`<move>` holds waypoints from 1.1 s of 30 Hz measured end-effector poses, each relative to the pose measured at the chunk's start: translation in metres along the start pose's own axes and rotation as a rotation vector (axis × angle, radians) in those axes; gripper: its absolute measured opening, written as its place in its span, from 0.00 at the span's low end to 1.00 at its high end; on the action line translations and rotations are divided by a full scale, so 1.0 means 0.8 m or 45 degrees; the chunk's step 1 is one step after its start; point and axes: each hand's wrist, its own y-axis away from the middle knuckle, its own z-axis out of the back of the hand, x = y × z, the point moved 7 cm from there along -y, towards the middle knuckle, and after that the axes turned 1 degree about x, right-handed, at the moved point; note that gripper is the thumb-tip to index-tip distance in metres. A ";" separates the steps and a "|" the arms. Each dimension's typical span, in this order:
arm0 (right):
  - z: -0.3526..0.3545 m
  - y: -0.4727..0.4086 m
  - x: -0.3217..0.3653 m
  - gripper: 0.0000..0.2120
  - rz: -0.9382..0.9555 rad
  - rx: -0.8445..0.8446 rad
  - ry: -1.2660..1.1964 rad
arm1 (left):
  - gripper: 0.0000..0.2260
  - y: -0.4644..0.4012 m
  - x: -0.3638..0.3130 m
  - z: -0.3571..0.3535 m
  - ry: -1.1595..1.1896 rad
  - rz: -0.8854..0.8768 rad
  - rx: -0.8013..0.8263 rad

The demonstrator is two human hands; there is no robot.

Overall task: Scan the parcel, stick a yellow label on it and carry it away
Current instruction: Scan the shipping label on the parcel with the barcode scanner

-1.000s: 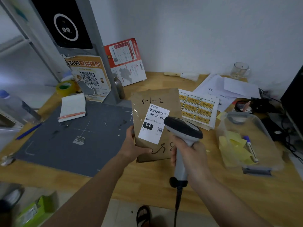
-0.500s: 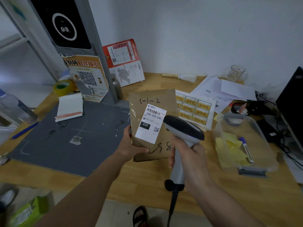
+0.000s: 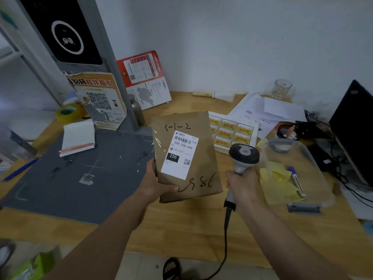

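The scanner (image 3: 243,156), gripped in the right hand (image 3: 242,183), has swung right, off the parcel (image 3: 198,158). The left hand (image 3: 153,183) clasps the parcel above the desk's (image 3: 181,225) middle. Scanning looks finished; yellow labels (image 3: 232,131) behind untouched, carrying remains.

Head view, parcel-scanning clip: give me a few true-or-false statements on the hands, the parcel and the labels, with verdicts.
1. The left hand grips the brown parcel at its lower left corner. True.
2. The right hand holds a marker. False: it holds the scanner.
3. A yellow label is already on the parcel. False: only the white shipping label is there.
4. The yellow label sheet lies on the desk behind the parcel. True.
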 end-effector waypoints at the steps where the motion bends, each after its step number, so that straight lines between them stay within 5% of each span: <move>1: 0.001 -0.012 -0.010 0.08 -0.046 -0.029 -0.011 | 0.50 0.000 0.000 0.001 0.009 0.010 -0.004; 7: -0.016 -0.037 -0.040 0.07 -0.227 0.008 -0.173 | 0.50 0.000 -0.004 0.003 -0.055 0.058 -0.022; 19: 0.008 -0.036 -0.074 0.06 -0.314 0.066 0.024 | 0.48 0.010 0.012 0.004 -0.192 0.443 0.225; 23: 0.018 -0.053 -0.055 0.07 -0.198 0.154 0.118 | 0.50 -0.001 -0.004 0.013 -0.372 0.315 -0.024; 27: 0.011 -0.081 -0.041 0.14 -0.174 0.251 0.160 | 0.36 -0.011 -0.041 0.014 -0.306 0.129 -0.405; 33: 0.006 -0.105 -0.059 0.25 -0.233 0.168 0.271 | 0.27 -0.031 -0.070 0.004 -0.251 -0.008 -0.540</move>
